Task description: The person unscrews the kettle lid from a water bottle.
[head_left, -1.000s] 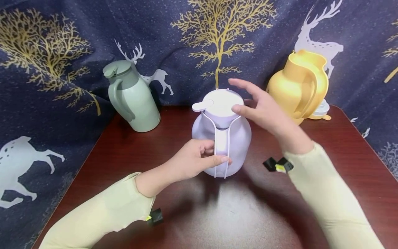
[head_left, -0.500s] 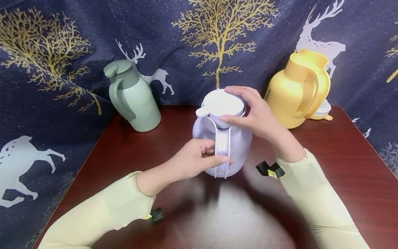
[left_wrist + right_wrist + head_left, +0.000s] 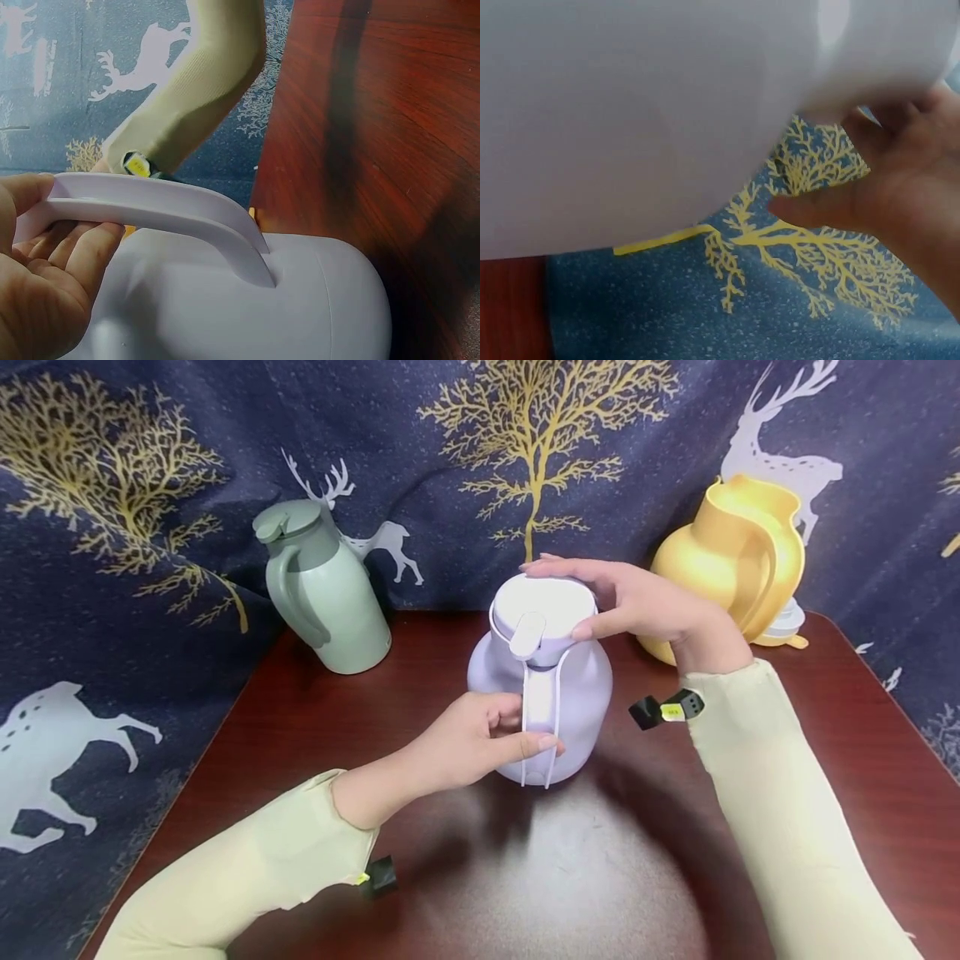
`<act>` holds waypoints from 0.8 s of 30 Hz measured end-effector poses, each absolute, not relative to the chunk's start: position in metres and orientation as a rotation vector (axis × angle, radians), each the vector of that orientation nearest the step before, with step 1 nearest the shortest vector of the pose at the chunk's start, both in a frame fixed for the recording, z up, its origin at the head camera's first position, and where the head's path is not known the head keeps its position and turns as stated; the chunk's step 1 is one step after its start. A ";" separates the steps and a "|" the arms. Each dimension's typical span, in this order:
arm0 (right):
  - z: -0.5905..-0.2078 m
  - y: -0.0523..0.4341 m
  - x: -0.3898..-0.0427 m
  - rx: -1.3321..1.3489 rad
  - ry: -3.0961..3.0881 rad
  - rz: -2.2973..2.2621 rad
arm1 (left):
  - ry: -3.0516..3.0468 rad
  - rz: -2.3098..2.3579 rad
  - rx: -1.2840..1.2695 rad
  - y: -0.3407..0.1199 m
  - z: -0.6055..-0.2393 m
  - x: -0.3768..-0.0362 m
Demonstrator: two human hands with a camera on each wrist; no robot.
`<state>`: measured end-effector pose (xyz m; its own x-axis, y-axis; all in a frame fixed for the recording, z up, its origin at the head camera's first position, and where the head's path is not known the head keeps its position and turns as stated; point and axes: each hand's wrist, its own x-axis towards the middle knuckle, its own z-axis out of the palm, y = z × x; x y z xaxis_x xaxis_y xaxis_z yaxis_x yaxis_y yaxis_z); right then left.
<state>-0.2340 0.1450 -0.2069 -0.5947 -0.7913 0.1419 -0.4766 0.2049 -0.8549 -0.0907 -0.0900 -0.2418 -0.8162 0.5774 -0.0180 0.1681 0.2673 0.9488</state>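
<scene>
Head view: lilac jug [image 3: 540, 693] upright at table [image 3: 825, 777] centre, handle [image 3: 540, 710] facing 6 o'clock.
Left hand [image 3: 465, 747]: curled round the handle from 8 o'clock, thumb across its front; same wrap shown in left wrist view [image 3: 45, 277].
Right hand [image 3: 645, 602]: reaching in from 3 o'clock, fingers and thumb pinching the white lid [image 3: 543, 606] at its rim.
Lid tab [image 3: 527, 633]: pointing to 6 o'clock, over the handle.
Risk: lid slipping under the fingertips if pinched too lightly; jug spinning or tipping if handle hold loosens.
Neighbours: green jug [image 3: 322, 585] at 10 o'clock, yellow jug [image 3: 731, 560] at 2 o'clock; elbow swing could knock the yellow one.
</scene>
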 end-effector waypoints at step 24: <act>-0.214 0.123 -0.167 -0.617 2.597 -1.744 | 2.218 1.556 0.654 -0.088 -0.243 -0.091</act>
<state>-0.1674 0.1226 -0.2141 -0.9241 -0.2893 0.2497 -0.3407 0.3272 -0.8814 -0.0905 -0.0876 -0.2433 -0.8313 0.5554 -0.0222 0.1682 0.2895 0.9423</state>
